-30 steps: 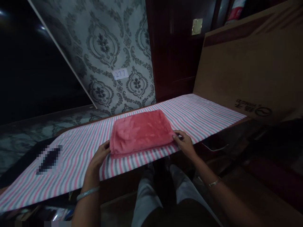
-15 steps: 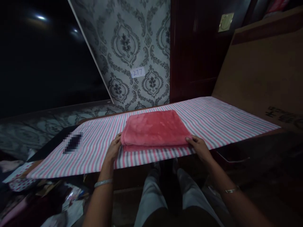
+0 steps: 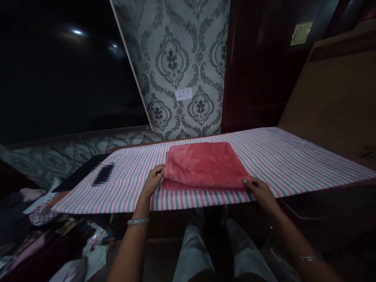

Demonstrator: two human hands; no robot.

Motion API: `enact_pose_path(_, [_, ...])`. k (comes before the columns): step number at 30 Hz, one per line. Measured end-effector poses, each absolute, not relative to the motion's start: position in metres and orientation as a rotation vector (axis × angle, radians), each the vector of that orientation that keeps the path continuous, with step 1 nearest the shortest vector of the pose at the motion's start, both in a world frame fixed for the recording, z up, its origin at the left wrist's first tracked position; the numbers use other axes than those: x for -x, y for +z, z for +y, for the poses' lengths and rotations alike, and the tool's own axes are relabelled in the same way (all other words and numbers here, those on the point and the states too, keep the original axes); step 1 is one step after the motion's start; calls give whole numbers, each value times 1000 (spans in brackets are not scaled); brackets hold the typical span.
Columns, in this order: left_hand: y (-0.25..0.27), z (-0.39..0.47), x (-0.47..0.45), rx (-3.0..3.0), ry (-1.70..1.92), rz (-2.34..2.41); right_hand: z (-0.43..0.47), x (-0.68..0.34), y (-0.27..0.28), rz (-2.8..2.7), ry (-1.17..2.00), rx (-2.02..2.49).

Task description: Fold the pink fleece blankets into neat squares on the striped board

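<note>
A folded coral-red fleece blanket (image 3: 205,164) lies flat on a striped pink, white and grey cloth (image 3: 126,188) covering a table. Its lower layer peeks out along the near edge. At the blanket's left side, my left hand (image 3: 153,180) has its fingers closed on the edge, the fingertips partly hidden by the fabric. My right hand (image 3: 260,190) pinches the near right corner, thumb on top and the other fingers underneath.
A blurred-out dark object (image 3: 103,174) lies on the cloth's left part. Behind stand a large dark screen (image 3: 67,78) and a patterned wall with a paper label (image 3: 183,94). A cardboard box (image 3: 337,94) rises at right; clutter (image 3: 88,243) fills the lower left.
The camera has swung a little to the left, so the scene sits further right in view. Both hands stay at the same places on the blanket, which looks little changed.
</note>
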State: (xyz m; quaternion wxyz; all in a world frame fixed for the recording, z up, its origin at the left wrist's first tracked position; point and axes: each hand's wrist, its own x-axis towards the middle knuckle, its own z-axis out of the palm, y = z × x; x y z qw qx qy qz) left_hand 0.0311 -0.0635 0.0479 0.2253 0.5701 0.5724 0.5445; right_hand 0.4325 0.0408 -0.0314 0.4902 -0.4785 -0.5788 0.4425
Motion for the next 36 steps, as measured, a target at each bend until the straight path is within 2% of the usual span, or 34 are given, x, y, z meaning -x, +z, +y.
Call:
enact_pose_path(9, [55,-48,-29,-1615,1122,1505,35,-430,-23,-1390,1115,1174])
enact_pose_path(17, [52,-52,-24,-1581,1194,1489,36,-432,-23,-1412,1093,1197])
enact_pose_path(23, [53,-61,-21,-1564,1061,1465,38,-434,-28,-1409,1099,1184])
enact_pose_path(32, [54,-61,-23,-1577,1360,1552,35,-432,-22,-1416,1110,1189])
enact_pose_path(36, [57,-63,-29,-1504,1248,1443,36,-433,-25,-1426,1115,1168])
